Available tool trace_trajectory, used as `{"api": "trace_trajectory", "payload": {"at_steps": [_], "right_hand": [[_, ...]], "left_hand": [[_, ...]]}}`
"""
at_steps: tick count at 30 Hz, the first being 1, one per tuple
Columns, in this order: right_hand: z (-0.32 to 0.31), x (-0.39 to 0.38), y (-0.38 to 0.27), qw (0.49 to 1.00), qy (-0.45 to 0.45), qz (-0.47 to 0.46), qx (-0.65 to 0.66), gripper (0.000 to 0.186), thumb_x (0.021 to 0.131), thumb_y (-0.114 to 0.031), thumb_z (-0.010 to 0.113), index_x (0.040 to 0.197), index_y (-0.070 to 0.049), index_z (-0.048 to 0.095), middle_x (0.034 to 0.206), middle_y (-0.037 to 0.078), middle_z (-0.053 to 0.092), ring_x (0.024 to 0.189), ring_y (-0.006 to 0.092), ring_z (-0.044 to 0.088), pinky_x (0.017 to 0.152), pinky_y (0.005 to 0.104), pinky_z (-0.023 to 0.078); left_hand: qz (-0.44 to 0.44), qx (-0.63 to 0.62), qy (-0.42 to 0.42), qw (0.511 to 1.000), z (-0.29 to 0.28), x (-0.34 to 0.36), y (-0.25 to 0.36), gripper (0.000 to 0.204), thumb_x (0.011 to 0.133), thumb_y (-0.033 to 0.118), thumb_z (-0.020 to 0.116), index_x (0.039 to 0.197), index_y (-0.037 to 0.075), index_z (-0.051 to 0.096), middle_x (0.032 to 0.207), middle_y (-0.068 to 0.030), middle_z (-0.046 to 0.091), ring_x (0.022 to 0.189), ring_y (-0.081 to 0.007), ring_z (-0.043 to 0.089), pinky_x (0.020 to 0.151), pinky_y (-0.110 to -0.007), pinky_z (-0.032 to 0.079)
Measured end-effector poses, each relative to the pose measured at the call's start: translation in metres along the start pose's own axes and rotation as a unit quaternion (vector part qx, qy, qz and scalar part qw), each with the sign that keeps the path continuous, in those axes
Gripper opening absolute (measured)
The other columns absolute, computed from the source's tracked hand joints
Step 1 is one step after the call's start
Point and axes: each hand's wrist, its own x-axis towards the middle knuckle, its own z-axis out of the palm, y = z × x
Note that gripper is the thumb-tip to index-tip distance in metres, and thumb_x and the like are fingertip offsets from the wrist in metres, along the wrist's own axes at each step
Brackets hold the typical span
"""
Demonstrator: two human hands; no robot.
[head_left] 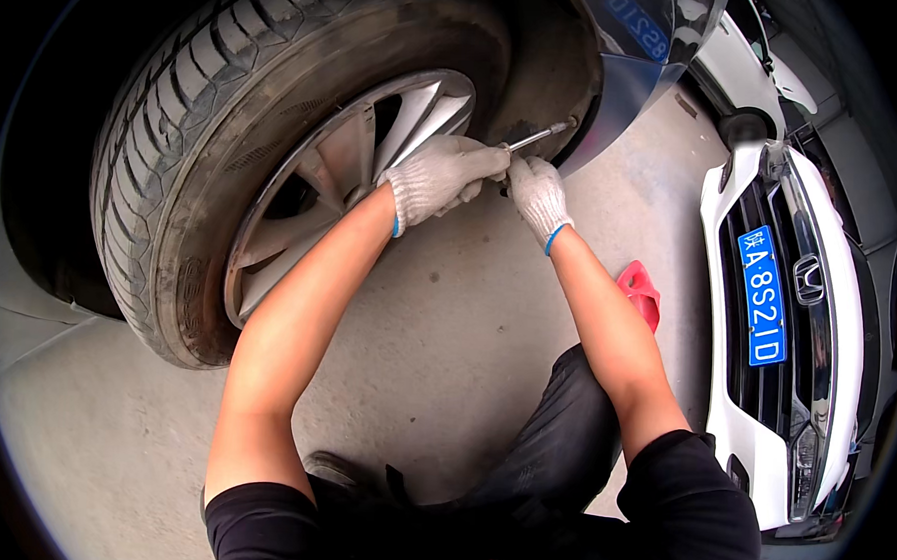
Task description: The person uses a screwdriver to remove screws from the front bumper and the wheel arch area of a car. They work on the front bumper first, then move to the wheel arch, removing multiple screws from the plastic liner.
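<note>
Both my hands wear white knitted gloves with blue cuffs, and they meet just beside the wheel. My left hand is closed, its fingertips at the near end of a slim hand tool with a silver shaft. That shaft slants up and right toward the dark wheel-arch liner by the bumper edge. My right hand is closed right below the tool's near end; what its curled fingers hold is hidden. Behind my left hand is a car wheel, with a silver spoked rim and a worn black tire.
A glossy bumper corner hangs at the upper right of the wheel. Further right stands a white car with a blue licence plate. A red object lies beyond my right forearm, on the grey concrete floor.
</note>
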Motion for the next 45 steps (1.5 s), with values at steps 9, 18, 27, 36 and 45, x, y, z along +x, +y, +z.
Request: {"api": "trace_trajectory", "payload": {"at_steps": [9, 18, 27, 36, 45], "right_hand": [[-0.005, -0.004, 0.000, 1.000, 0.000, -0.001, -0.011, 0.046, 0.090, -0.040, 0.052, 0.084, 0.003, 0.067, 0.089, 0.029, 0.065, 0.092, 0.0469, 0.061, 0.080, 0.0494, 0.047], [-0.004, -0.005, 0.005, 0.998, 0.021, -0.039, -0.033, 0.042, 0.089, -0.038, 0.054, 0.082, 0.002, 0.065, 0.070, 0.014, 0.064, 0.066, 0.0242, 0.063, 0.060, 0.0391, 0.048], [-0.008, -0.014, -0.011, 0.999, -0.002, -0.018, -0.040, 0.047, 0.090, -0.042, 0.051, 0.088, 0.003, 0.066, 0.094, 0.031, 0.064, 0.097, 0.0485, 0.060, 0.083, 0.0520, 0.047], [-0.007, -0.013, -0.007, 0.998, -0.007, -0.026, -0.057, 0.047, 0.091, -0.041, 0.049, 0.086, 0.003, 0.066, 0.095, 0.031, 0.064, 0.097, 0.0486, 0.059, 0.083, 0.0528, 0.047], [-0.006, -0.018, -0.014, 0.998, -0.008, -0.036, -0.056, 0.046, 0.091, -0.039, 0.049, 0.085, 0.003, 0.065, 0.094, 0.031, 0.064, 0.096, 0.0489, 0.059, 0.082, 0.0530, 0.047]], "left_hand": [[-0.008, -0.015, 0.001, 1.000, 0.002, 0.006, -0.004, 0.037, 0.094, 0.045, 0.058, 0.092, 0.008, 0.063, 0.057, 0.0074, 0.041, 0.046, -0.0039, 0.032, 0.043, -0.022, 0.024], [0.000, -0.018, -0.002, 1.000, 0.007, 0.002, 0.000, 0.037, 0.095, 0.045, 0.058, 0.093, 0.008, 0.063, 0.057, 0.0073, 0.040, 0.047, -0.0045, 0.032, 0.043, -0.023, 0.023], [-0.017, -0.049, -0.010, 0.999, 0.008, 0.000, -0.002, 0.036, 0.097, 0.044, 0.055, 0.093, 0.009, 0.062, 0.057, 0.0078, 0.041, 0.047, -0.0040, 0.031, 0.043, -0.023, 0.022], [-0.028, -0.043, -0.005, 0.999, 0.009, 0.002, -0.003, 0.037, 0.097, 0.044, 0.055, 0.095, 0.008, 0.063, 0.057, 0.0080, 0.042, 0.046, -0.0037, 0.031, 0.043, -0.023, 0.021], [-0.041, -0.125, -0.051, 0.990, 0.002, 0.008, -0.013, 0.036, 0.098, 0.045, 0.054, 0.093, 0.010, 0.062, 0.056, 0.0080, 0.042, 0.046, -0.0043, 0.031, 0.043, -0.023, 0.022]]}}
